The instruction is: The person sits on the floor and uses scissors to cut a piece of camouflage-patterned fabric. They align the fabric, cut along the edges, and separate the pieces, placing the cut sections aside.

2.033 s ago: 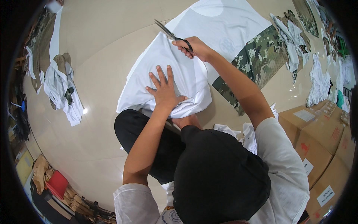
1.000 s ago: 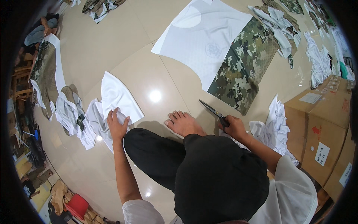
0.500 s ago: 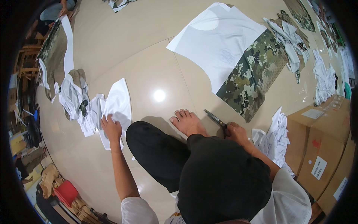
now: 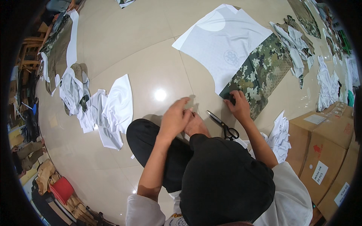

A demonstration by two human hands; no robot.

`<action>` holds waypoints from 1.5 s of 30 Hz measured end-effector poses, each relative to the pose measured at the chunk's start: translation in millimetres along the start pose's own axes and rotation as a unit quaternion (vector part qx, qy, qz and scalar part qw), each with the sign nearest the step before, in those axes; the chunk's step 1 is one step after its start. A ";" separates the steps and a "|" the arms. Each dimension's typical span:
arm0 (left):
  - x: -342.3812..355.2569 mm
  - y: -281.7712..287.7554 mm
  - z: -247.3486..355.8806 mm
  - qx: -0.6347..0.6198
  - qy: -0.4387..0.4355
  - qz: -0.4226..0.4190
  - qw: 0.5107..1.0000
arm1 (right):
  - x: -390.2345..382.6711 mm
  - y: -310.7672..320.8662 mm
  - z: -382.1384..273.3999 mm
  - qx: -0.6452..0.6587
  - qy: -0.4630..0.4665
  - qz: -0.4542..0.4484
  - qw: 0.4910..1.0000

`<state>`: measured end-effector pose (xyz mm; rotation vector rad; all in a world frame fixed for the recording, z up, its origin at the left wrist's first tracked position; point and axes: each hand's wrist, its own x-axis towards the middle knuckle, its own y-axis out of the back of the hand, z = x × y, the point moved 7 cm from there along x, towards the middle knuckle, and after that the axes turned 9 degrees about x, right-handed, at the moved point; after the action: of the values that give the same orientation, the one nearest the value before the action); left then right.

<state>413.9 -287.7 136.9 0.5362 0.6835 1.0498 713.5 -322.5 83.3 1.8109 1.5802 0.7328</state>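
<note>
My right hand (image 4: 240, 107) is at the near left corner of a camouflage fabric piece (image 4: 260, 64), its thumb and fingers pinched on the edge. That piece lies flat on the floor, joined along one side to, or overlapped by, a white fabric panel (image 4: 226, 37) with a curved edge and a faint round print. My left hand (image 4: 175, 117) hovers over my bare foot (image 4: 197, 126), fingers apart and nothing in them. Black-handled scissors (image 4: 224, 125) rest on the floor between my foot and right forearm, blades pointing away to the left.
White cloth pieces (image 4: 118, 103) lie to the left, beside a crumpled white and camouflage heap (image 4: 73, 88). Another white pile (image 4: 279, 139) sits by cardboard boxes (image 4: 320, 147) at the right. More fabric (image 4: 296, 45) is at the far right. A person's arm (image 4: 71, 5) shows at far left.
My right hand has let go of the scissors and moved forward to the camouflage fabric's corner. My left hand has left the white cloth and come right, over my foot.
</note>
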 end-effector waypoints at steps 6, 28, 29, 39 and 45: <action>-6.3 -30.8 1.7 -0.069 0.042 -0.126 0.989 | 20.0 -25.7 18.3 0.132 -0.081 0.026 0.988; 46.7 97.4 -148.2 0.113 0.097 0.261 0.954 | 131.1 -7.5 17.3 -0.105 0.004 0.238 0.965; 53.3 63.4 -118.5 0.046 0.124 0.163 0.978 | 123.0 -9.1 21.8 -0.081 -0.016 0.197 0.977; 107.4 -29.5 -55.2 0.001 0.089 0.208 0.974 | 42.7 -60.1 -57.9 0.088 0.059 0.049 0.993; 107.8 -17.9 -91.3 -0.103 0.218 0.259 0.935 | 7.8 -83.4 -89.2 0.278 -0.040 -0.206 0.937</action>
<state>393.3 -189.7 35.8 0.3011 0.8265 1.7492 593.5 -298.8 78.7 1.7402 2.1658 0.0079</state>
